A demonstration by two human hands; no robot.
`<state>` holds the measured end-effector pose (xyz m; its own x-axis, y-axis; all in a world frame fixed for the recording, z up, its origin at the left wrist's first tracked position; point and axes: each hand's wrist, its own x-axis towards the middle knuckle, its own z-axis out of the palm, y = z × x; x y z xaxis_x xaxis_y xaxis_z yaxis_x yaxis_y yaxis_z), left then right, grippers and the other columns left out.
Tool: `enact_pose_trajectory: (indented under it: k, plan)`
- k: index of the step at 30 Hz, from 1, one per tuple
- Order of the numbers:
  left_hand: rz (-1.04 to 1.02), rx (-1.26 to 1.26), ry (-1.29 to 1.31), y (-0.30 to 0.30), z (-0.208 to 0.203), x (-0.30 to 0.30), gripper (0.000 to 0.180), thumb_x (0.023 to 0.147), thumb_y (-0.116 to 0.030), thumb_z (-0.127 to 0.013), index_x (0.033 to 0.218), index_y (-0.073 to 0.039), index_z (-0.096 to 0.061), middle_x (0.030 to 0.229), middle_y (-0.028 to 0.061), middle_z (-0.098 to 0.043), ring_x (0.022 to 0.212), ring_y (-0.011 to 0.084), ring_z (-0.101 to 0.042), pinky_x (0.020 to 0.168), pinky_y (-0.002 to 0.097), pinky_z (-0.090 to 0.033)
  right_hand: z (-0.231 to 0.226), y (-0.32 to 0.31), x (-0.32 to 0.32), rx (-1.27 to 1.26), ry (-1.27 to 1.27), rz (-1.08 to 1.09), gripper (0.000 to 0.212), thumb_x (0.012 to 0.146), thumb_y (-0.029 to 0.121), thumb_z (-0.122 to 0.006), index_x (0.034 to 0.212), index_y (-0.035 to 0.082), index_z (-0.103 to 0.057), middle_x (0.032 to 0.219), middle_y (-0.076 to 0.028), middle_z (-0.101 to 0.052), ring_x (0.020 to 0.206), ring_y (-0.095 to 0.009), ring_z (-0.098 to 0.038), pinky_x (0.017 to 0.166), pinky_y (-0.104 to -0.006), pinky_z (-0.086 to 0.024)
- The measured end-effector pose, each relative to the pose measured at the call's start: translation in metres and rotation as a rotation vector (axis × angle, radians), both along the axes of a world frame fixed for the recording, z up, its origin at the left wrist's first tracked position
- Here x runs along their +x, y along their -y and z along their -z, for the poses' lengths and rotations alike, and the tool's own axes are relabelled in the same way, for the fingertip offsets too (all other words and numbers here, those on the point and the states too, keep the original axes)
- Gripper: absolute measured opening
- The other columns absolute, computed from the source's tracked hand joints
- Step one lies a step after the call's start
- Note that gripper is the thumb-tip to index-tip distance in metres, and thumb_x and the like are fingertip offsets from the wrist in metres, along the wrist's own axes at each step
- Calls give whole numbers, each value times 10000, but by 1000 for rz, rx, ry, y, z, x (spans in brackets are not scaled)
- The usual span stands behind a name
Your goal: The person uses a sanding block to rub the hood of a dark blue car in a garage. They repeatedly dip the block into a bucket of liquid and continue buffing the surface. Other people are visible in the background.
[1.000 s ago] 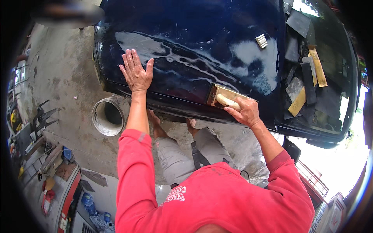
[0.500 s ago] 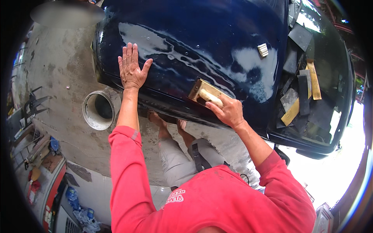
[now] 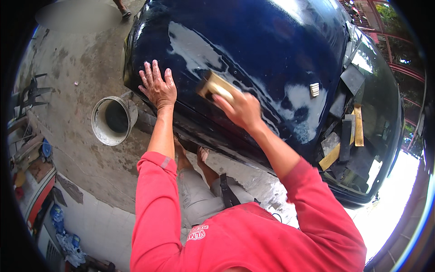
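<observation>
Before me lies the dark blue hood of a car, wet, with dull grey patches on its paint. My left hand rests flat near the hood's front corner, fingers spread, holding nothing. In my right hand is a sanding block with a light grip on top, its body slightly blurred by motion. The block sits on the hood beside the long grey patch; its underside is hidden. A small whitish ribbed block lies on the hood to the right.
Black and yellow-brown sanding sheets are heaped at the windshield's base. A whitish bucket of dark water stands on the concrete floor at left. Further left is a black metal frame. A person's foot shows at the top.
My right hand has pushed the sanding block to the left and farther up the hood. The left hand stays flat on the hood. The whole view has shifted and turned a little.
</observation>
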<state>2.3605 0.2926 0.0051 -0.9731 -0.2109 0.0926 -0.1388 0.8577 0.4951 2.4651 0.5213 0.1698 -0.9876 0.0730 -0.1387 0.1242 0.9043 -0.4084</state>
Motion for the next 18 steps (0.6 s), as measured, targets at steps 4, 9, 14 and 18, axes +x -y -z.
enact_pose_trajectory:
  k: [4,9,14,18]
  plan:
    - [-7,-4,-1,1,0,1,645,1083,-551,-510,1653,-257,-449,1766,57,-332,1632,388,-268,1221,753,-273,24,25,-50,44,57,-9,644,979,672,-650,1104,60,-807,792,-240,-754,759,-432,-765,684,-508,-606]
    - [-22,4,7,1,2,-1,629,1079,-540,-522,1646,-272,-465,1760,44,-348,1632,379,-273,1226,750,-265,-16,-19,57,-126,31,38,551,991,583,-691,1223,93,-786,835,-219,-774,762,-393,-777,688,-486,-609]
    - [-22,34,-15,1,0,-2,600,1091,-509,-515,1638,-266,-477,1754,46,-361,1635,369,-270,1244,731,-246,30,27,-43,82,35,9,582,979,626,-683,1076,68,-815,796,-236,-756,739,-414,-766,681,-496,-604]
    - [-19,49,-3,2,0,-1,587,1099,-486,-503,1641,-264,-472,1758,35,-355,1636,364,-270,1247,729,-242,20,38,-62,18,102,-1,637,975,665,-653,995,48,-811,828,-247,-763,781,-422,-772,709,-510,-605]
